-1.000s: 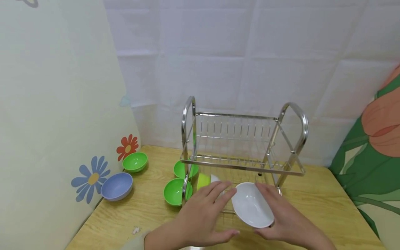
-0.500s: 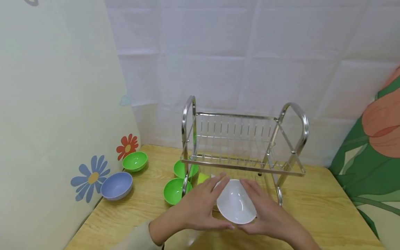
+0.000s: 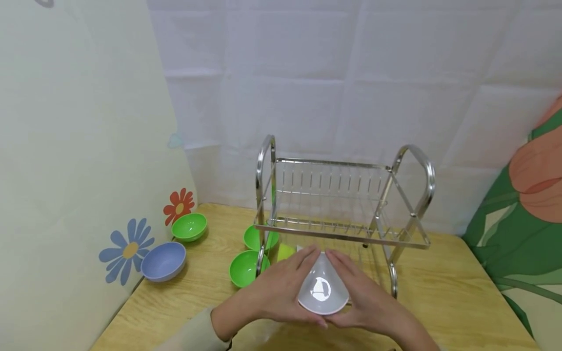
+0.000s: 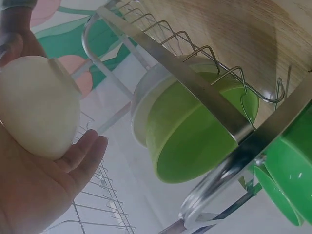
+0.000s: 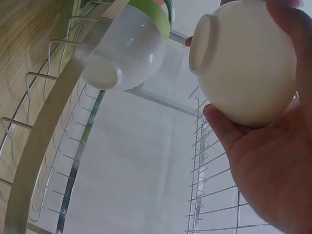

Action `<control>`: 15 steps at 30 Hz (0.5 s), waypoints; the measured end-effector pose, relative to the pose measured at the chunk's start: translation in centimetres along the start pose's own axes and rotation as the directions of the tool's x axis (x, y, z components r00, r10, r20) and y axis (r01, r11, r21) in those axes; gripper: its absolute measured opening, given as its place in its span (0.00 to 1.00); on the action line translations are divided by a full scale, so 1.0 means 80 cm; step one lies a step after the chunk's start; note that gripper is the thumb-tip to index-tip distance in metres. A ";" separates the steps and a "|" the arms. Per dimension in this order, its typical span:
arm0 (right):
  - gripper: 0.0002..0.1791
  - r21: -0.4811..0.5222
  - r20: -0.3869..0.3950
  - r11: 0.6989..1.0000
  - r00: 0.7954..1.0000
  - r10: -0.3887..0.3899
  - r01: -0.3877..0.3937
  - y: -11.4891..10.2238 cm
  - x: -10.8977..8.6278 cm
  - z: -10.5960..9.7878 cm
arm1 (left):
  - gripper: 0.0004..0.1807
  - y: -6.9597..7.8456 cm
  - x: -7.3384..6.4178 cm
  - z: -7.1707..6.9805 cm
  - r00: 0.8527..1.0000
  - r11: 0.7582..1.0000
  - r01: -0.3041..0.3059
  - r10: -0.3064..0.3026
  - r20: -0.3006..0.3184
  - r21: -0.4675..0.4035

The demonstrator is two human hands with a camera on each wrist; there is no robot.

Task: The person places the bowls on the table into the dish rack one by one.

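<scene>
A white bowl [image 3: 322, 290] is held between both hands in front of the dish rack [image 3: 325, 235], its inside facing up toward the head. My left hand [image 3: 281, 290] grips its left side, thumb at the near rim and fingers at the far side. The right hand [image 3: 369, 300] grips the opposite side the same way, and the fingertips of both hands almost meet. In the right wrist view the foot of the white bowl [image 5: 248, 68] faces the rack. On the rack's lower tier, a yellow-green bowl [image 4: 180, 131] stands on its side beside another white bowl [image 5: 129, 48].
Two green bowls [image 3: 243, 268] sit by the rack's left leg. Farther left on the wooden table [image 3: 210, 263] are a blue bowl [image 3: 164, 262] and another green bowl [image 3: 189, 227]. The rack's upper tier rises just beyond the hands, with a white cloth [image 3: 329, 87] behind.
The right hand has brought the white bowl leftward, away from the rack's right side. The left hand, earlier apart from it, has come round its left side.
</scene>
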State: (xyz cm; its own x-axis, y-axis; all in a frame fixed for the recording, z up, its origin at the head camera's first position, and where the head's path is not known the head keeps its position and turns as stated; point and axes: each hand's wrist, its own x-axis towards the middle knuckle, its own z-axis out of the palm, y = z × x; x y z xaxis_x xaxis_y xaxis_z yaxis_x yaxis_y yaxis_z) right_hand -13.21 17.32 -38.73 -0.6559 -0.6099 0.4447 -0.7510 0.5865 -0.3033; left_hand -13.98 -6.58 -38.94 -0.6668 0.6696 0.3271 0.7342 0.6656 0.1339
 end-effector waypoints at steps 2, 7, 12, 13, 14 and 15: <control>0.67 0.023 0.004 1.000 1.000 0.016 -0.016 0.000 -0.002 0.000 | 0.70 0.000 0.000 -0.001 1.000 1.000 0.002 -0.002 -0.003 -0.018; 0.66 0.135 0.031 0.988 0.997 0.072 -0.075 0.003 -0.005 0.000 | 0.68 -0.004 0.003 -0.006 0.999 0.992 0.035 -0.031 0.035 -0.119; 0.57 0.273 0.012 0.961 0.999 0.047 -0.049 0.013 -0.006 -0.001 | 0.69 -0.007 0.004 -0.010 0.994 0.977 0.081 -0.065 0.086 -0.199; 0.54 0.300 -0.001 0.953 0.999 0.038 -0.036 0.015 -0.006 0.000 | 0.69 -0.007 0.003 -0.011 0.994 0.974 0.089 -0.072 0.087 -0.209; 0.49 0.330 -0.021 0.944 0.999 0.034 -0.026 0.016 -0.006 0.002 | 0.69 -0.007 0.003 -0.011 0.993 0.971 0.095 -0.078 0.085 -0.218; 0.43 0.365 -0.052 0.931 0.998 0.036 -0.014 0.017 -0.005 0.004 | 0.70 -0.008 0.002 -0.011 0.993 0.969 0.099 -0.083 0.080 -0.225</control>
State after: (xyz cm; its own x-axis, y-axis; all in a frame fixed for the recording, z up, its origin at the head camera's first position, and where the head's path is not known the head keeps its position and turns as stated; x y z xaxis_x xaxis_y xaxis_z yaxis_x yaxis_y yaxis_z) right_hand -13.95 18.19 -39.58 -0.6776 -0.5597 0.4771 -0.7174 0.3602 -0.5964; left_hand -14.42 -7.17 -38.10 -0.7336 0.6360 0.2392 0.6743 0.6376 0.3725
